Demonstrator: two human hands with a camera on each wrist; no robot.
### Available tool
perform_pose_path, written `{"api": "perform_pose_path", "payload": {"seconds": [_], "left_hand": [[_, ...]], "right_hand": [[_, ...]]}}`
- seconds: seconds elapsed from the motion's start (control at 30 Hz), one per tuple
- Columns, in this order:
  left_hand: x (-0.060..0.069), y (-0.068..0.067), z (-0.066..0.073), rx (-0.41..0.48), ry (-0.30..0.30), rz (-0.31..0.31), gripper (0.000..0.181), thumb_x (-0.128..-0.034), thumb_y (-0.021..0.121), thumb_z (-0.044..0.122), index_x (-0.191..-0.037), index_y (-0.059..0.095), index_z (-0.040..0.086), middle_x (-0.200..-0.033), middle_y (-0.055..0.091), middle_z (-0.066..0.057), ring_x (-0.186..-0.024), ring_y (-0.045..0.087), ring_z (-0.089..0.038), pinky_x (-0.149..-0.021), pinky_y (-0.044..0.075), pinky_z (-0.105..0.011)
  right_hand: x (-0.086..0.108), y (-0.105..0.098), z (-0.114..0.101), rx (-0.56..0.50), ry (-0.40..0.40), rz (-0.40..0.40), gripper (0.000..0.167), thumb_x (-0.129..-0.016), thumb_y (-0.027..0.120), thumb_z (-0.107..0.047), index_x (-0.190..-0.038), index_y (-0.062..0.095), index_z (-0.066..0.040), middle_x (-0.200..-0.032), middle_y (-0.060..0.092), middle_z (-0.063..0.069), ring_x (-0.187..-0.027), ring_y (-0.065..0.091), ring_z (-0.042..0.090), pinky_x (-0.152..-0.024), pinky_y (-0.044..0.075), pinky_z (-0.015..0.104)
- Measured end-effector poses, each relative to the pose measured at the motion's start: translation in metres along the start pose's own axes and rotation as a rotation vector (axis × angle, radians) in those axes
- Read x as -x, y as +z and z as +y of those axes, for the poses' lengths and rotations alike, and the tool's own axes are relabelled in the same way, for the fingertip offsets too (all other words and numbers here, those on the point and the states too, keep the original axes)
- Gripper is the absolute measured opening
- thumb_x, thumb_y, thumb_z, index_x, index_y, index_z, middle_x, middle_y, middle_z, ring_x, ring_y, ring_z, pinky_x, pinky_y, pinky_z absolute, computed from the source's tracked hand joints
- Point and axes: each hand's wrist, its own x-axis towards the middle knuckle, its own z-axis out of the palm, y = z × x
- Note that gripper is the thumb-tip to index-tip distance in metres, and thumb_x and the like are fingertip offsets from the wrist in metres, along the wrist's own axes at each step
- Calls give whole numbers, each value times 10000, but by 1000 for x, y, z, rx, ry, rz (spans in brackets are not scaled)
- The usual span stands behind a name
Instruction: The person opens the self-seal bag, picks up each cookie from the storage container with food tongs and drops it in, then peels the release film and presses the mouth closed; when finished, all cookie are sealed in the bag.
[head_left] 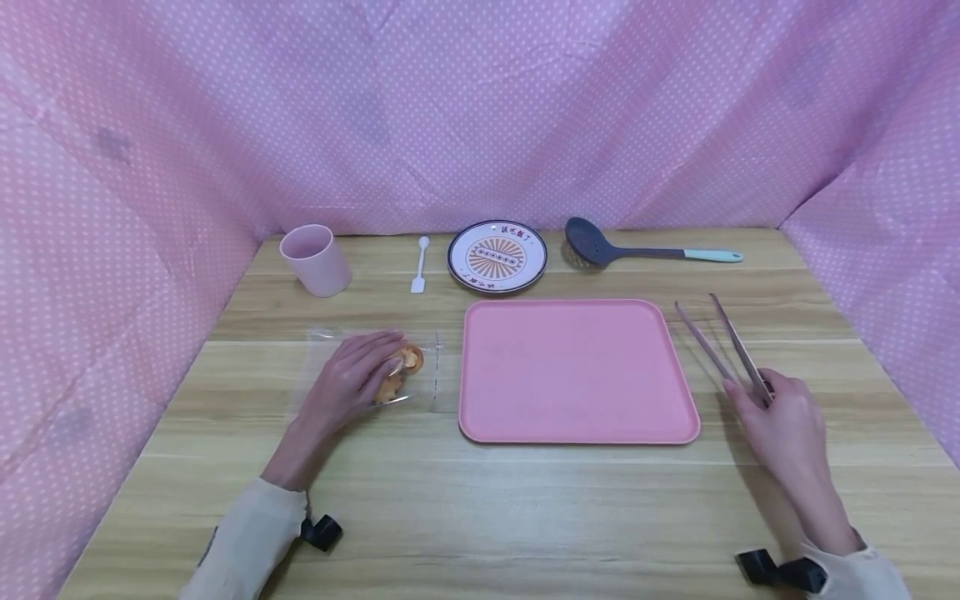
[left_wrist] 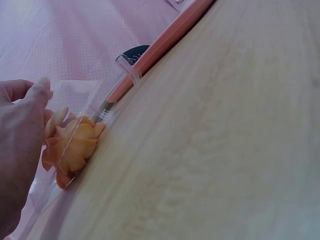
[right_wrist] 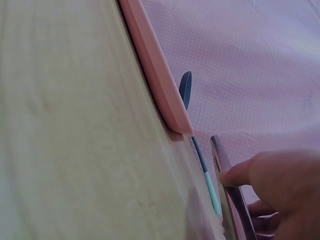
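My left hand (head_left: 348,379) grips a clear bag (head_left: 429,387) left of the pink tray, its fingers over the orange and yellow snack pieces (head_left: 408,358) inside. In the left wrist view the hand (left_wrist: 22,135) pinches the clear film beside the pieces (left_wrist: 75,145), which lie low by the tabletop. At the tray's right, my right hand (head_left: 787,429) holds metal tongs (head_left: 738,342), whose two arms stand apart with nothing between them. The right wrist view shows the hand (right_wrist: 280,190) with its thumb on the tongs (right_wrist: 232,190).
The pink tray (head_left: 573,371) lies mid-table. Along the back stand a pink cup (head_left: 322,267), a small white spoon (head_left: 421,265), a patterned plate (head_left: 498,257) and a dark skimmer (head_left: 592,243) with a mint handle. Pink dotted cloth (head_left: 480,108) hangs behind and at both sides.
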Motion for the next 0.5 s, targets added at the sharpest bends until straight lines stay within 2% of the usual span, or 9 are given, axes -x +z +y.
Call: {"api": "perform_pose_path", "payload": {"seconds": [0.17, 0.33, 0.4, 0.5], "left_hand": [[0, 0, 1, -12, 0, -5, 408, -1113, 506, 317, -1251, 717, -4, -1273, 707, -162, -1194, 652, -361, -1065, 478, -458], [0, -1, 2, -10, 3, 0, 456, -1123, 464, 350, -1252, 715, -8, -1271, 709, -159, -1195, 651, -360, -1071, 476, -453], [0, -1, 2, -8, 8, 2, 459, -1124, 460, 351, -1251, 715, -9, -1268, 710, -160, -1192, 652, -362, -1062, 479, -463], [0, -1, 1, -7, 15, 5, 462, -1125, 456, 349, -1245, 716, -13, -1265, 710, -162, -1189, 652, -366, -1056, 480, -469]], "right_hand": [[-1, 1, 5, 0, 27, 9, 274, -980, 695, -193, -872, 612, 44, -815, 535, 227, -841, 494, 435, -656, 349, 484], [0, 1, 7, -19, 79, 13, 401, -970, 694, -165, -1123, 606, 195, -1009, 570, 390, -1013, 510, 553, -830, 390, 657], [0, 1, 8, -20, 103, 4, 485, -974, 688, -173, -1217, 562, 227, -1093, 553, 431, -1077, 491, 582, -887, 379, 692], [0, 1, 9, -17, 129, -10, 532, -983, 677, -197, -1244, 534, 244, -1128, 541, 443, -1112, 472, 585, -913, 370, 693]]}}
